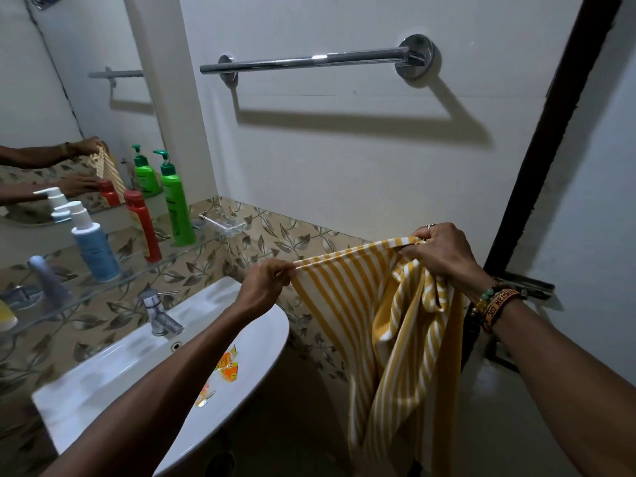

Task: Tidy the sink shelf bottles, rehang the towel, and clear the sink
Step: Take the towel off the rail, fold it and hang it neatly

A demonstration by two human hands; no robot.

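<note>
Both forearms reach forward from the bottom edge of view. Left hand (265, 284) pinches the top hem of the yellow-and-white striped cloth towel (344, 294) between thumb and curled fingers. Right hand (444, 253), beaded bands at the wrist, grips the opposite corner with its fingers curled round bunched fabric. The hem is stretched fairly taut between the two, and the rest hangs loose just past the sink's right end.

Towel position: well below the chrome wall-mounted towel bar (309, 62), which carries nothing.

Progress, as judged:
- Rehanging: in hand, not done.
- Glass shelf (203, 246): green pump bottle (177, 208), red plastic bottle (142, 225) and blue spray bottle with white cap (93, 242) stand upright in a row and look tidied. The shelf's left end is too blurred to judge.
- White ceramic sink (103, 383): torn orange wrappers (229, 366) lie in the basin, so clearing is not done.
</note>
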